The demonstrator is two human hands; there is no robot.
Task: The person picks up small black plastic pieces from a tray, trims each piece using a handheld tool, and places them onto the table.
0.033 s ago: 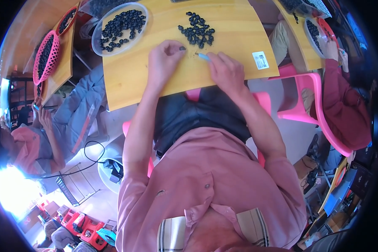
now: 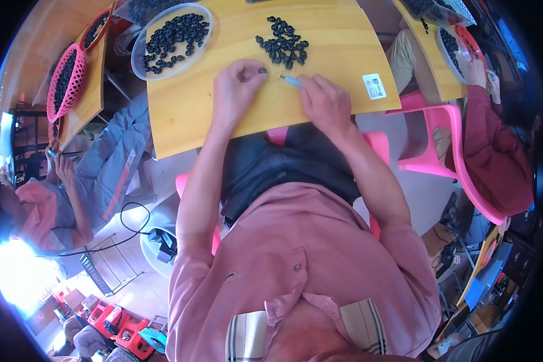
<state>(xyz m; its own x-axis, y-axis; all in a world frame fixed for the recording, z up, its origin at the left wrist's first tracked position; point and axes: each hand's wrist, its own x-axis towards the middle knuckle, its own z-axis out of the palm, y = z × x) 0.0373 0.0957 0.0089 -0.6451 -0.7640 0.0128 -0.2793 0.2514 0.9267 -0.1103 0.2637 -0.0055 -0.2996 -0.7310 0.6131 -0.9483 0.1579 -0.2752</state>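
Left hand (image 2: pixel 238 90) still pinches a dark ring (image 2: pixel 262 70); right hand (image 2: pixel 326 102) (unmoved) grasps blue tool (image 2: pixel 292 81).

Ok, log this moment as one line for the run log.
left hand: pinching one dark ring | right hand: holding blue tool | ring pile ahead on yellow table | bowl of rings, left

You have bright, even daylight on the yellow wooden table (image 2: pixel 344 54), where your hands cast only soft, short shadows. A blown-out white glare patch (image 2: pixel 15 274) burns through the lower left, washing out detail around it. The fisheye bends the table's edges hard and blackens the corners, and things near the rim look smeared and soft while the centre stays sharp.
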